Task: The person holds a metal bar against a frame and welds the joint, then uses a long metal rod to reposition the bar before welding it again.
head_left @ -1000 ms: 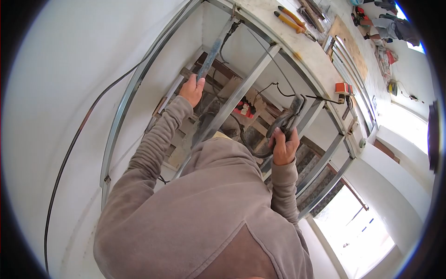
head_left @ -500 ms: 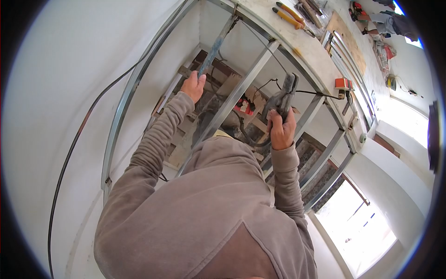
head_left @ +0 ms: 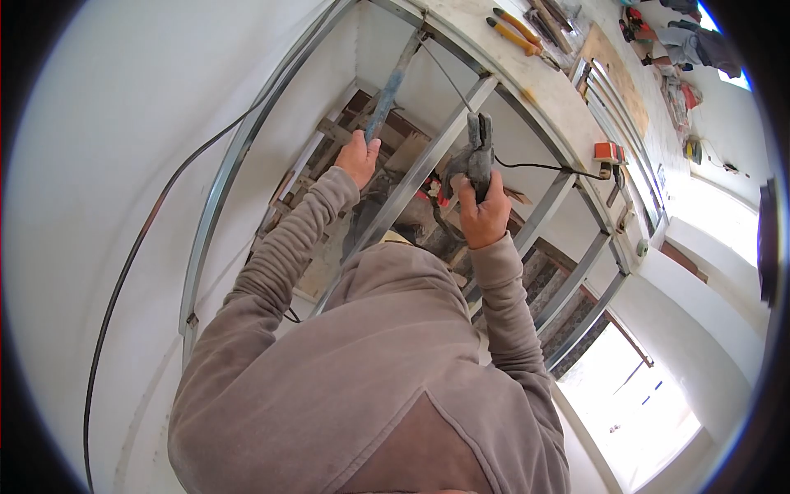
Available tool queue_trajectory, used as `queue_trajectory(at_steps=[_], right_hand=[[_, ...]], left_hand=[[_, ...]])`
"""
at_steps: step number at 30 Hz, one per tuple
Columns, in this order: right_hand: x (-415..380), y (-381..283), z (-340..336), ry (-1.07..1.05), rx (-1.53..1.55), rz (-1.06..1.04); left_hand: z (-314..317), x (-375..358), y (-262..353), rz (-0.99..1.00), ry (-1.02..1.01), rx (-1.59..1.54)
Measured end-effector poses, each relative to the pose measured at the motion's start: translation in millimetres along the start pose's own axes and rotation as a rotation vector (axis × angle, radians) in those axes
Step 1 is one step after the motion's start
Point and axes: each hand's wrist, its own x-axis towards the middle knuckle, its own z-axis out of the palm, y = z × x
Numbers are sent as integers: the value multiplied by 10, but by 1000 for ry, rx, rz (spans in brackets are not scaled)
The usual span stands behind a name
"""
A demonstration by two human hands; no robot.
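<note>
My left hand (head_left: 359, 159) is wrapped round the lower end of a bluish, worn metal bar (head_left: 385, 100), whose upper end meets the top rail of a metal frame (head_left: 446, 136). In my right hand (head_left: 484, 212) is a dark grey clamp-like holder (head_left: 476, 152). A thin rod (head_left: 445, 75) runs from the jaws of the holder up and left towards the joint at the top of the bar. Both hands are raised in front of the frame, with my fingers closed.
A black cable (head_left: 148, 222) hangs along the white wall at left. Orange-handled pliers (head_left: 514, 34) lie on the ledge above the frame. Metal strips (head_left: 617, 103) and a red box (head_left: 610, 152) are at right. Part of another person (head_left: 699, 45) shows at top right.
My right hand and the holder have moved left and slightly up, towards the frame's middle rail. My left hand and the bar have shifted slightly right.
</note>
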Motion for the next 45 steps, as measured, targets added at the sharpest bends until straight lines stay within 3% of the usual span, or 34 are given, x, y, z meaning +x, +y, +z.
queue_trajectory(at_steps=[5,14,17,20,26,29,35,38,45], right_hand=[[30,26,47,16,-51,-17],[71,51,77,139,135,53],[114,45,93,127,183,74],[147,165,118,66,277,235],[216,229,156,83,325,218],[200,192,144,113,399,310],[247,352,179,103,427,231],[210,107,106,95,572,356],[238,140,83,55,639,357]], left_hand=[[47,-39,112,-33,4,-9],[70,-26,100,-36,-25,10],[84,-20,85,-27,-14,19],[59,-26,111,-30,-12,23],[74,-38,122,-22,23,16],[73,-18,105,-1,39,22],[79,-38,104,-7,30,28],[70,-34,115,-22,31,32],[157,-32,70,0,53,38]])
